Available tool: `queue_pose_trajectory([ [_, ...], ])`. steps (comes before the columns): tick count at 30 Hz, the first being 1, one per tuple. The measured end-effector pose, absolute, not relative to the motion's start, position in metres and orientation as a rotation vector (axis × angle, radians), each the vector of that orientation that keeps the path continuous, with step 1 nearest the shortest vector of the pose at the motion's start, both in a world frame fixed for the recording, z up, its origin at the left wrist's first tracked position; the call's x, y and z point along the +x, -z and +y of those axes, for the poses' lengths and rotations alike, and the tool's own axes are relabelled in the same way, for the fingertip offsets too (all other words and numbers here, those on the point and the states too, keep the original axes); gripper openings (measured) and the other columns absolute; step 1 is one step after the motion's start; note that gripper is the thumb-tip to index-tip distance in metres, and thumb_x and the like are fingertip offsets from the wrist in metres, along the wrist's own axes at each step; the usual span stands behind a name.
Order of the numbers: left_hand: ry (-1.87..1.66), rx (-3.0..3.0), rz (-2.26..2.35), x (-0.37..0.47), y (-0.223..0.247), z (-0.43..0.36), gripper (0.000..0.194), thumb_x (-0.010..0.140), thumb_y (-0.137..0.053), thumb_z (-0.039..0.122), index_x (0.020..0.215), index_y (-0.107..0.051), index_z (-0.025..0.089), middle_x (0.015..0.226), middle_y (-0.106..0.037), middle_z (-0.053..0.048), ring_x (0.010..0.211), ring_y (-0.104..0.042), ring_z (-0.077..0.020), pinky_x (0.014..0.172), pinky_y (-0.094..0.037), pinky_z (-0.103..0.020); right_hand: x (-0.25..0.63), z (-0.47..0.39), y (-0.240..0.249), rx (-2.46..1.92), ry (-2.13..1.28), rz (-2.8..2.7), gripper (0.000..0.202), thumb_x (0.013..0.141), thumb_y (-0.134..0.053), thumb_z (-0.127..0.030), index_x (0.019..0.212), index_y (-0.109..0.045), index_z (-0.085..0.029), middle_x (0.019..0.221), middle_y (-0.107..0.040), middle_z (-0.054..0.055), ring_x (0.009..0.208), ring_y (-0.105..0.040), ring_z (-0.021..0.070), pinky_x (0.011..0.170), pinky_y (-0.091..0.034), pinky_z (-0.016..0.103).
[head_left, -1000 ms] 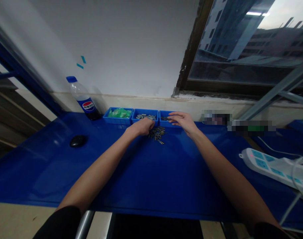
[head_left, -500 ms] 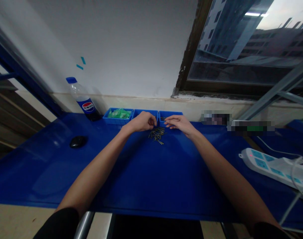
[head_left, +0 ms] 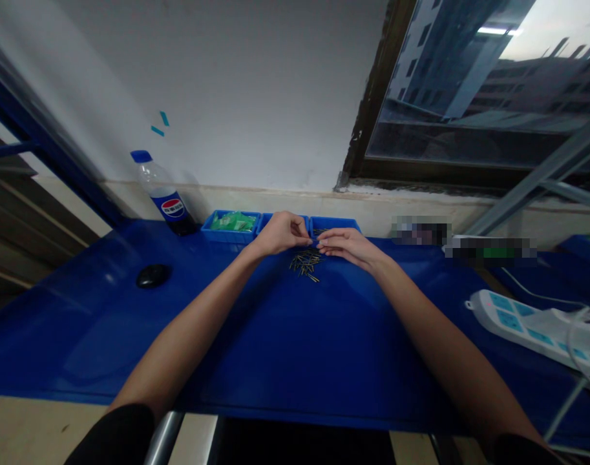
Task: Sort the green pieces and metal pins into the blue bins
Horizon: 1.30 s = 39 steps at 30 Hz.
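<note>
A small heap of thin metal pieces, like screws or pins (head_left: pixel 304 263), lies on the blue table (head_left: pixel 295 349). Just behind the heap, my left hand (head_left: pixel 284 232) is closed in a pinch in front of the middle blue bin (head_left: pixel 264 223), covering much of it. My right hand (head_left: pixel 351 248) faces it, thumb and fingers pinched together, in front of the right blue bin (head_left: pixel 346 223), where more metal pieces show. The fingertips of both hands nearly meet; anything between them is too small to make out. Green packets (head_left: pixel 234 221) fill the left blue bin (head_left: pixel 227 237).
A cola bottle (head_left: pixel 172 208) stands by the wall at the left. Nearer sits a black computer mouse (head_left: pixel 152 276). At the right lies a white power strip (head_left: pixel 517 324) with a cable, beside a metal frame (head_left: pixel 522 190). Blurred-out items lie at the back right.
My left hand has moved right and my right hand slightly left, bringing their fingertips almost together. The heap of metal pieces looks the same.
</note>
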<state>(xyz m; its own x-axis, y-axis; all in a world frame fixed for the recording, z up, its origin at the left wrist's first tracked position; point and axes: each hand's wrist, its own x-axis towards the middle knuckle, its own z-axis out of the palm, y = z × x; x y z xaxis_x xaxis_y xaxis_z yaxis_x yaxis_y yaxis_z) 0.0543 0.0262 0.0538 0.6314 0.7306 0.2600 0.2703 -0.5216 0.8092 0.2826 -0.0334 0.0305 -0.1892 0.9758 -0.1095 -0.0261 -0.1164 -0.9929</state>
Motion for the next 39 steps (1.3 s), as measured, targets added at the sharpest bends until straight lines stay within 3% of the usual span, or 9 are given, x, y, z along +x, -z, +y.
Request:
queue_pose_trajectory([
  [6,-0.757,2.089,0.743,0.058,-0.048,0.031,0.028,0.067,-0.082,0.037,0.069,-0.067,0.014,0.078,-0.076,-0.008,0.07,-0.069,-0.0152,0.066,-0.053,-0.027,0.282,-0.034,-0.031,-1.148,-1.468,-1.191,0.026,0.072,-0.086,-0.022,0.097,-0.079,-0.02,0.094,-0.08,0.009,0.085,-0.075,0.0184,0.084,-0.061,0.032],
  [13,-0.723,2.206,0.778,0.058,-0.049,0.028,0.026,0.071,-0.081,0.037,0.075,-0.068,0.015,0.078,-0.075,-0.006,0.071,-0.068,-0.0146,0.067,-0.05,-0.025,0.282,-0.031,-0.026,-1.106,-1.451,-1.226,0.023,0.067,-0.088,-0.02,0.089,-0.081,-0.019,0.084,-0.079,0.007,0.083,-0.074,0.0179,0.083,-0.06,0.031],
  [19,-0.395,2.548,0.901,0.054,-0.041,0.032,0.015,0.073,-0.075,0.017,0.088,-0.073,0.015,0.082,-0.076,-0.006,0.077,-0.07,-0.0162,0.069,-0.048,-0.024,0.286,-0.028,-0.027,-1.263,-1.167,-1.121,0.02,0.069,-0.084,-0.017,0.088,-0.078,-0.017,0.082,-0.079,0.007,0.08,-0.075,0.0184,0.082,-0.06,0.032],
  [25,-0.13,2.657,0.935,0.056,-0.033,0.03,0.029,0.068,-0.067,0.002,0.094,-0.076,0.013,0.084,-0.077,-0.006,0.077,-0.07,-0.0159,0.066,-0.047,-0.022,0.286,-0.027,-0.031,-1.307,-1.1,-1.08,0.022,0.073,-0.081,-0.015,0.095,-0.077,-0.018,0.086,-0.08,0.007,0.082,-0.075,0.0183,0.079,-0.06,0.03],
  [39,-0.289,2.553,0.988,0.059,-0.026,0.032,0.039,0.062,-0.061,0.003,0.096,-0.076,0.013,0.079,-0.076,-0.005,0.072,-0.07,-0.0163,0.064,-0.047,-0.023,0.28,-0.029,-0.03,-1.286,-1.151,-1.133,0.01,0.077,-0.076,-0.013,0.086,-0.076,-0.019,0.089,-0.08,0.007,0.077,-0.073,0.0156,0.069,-0.058,0.025],
])
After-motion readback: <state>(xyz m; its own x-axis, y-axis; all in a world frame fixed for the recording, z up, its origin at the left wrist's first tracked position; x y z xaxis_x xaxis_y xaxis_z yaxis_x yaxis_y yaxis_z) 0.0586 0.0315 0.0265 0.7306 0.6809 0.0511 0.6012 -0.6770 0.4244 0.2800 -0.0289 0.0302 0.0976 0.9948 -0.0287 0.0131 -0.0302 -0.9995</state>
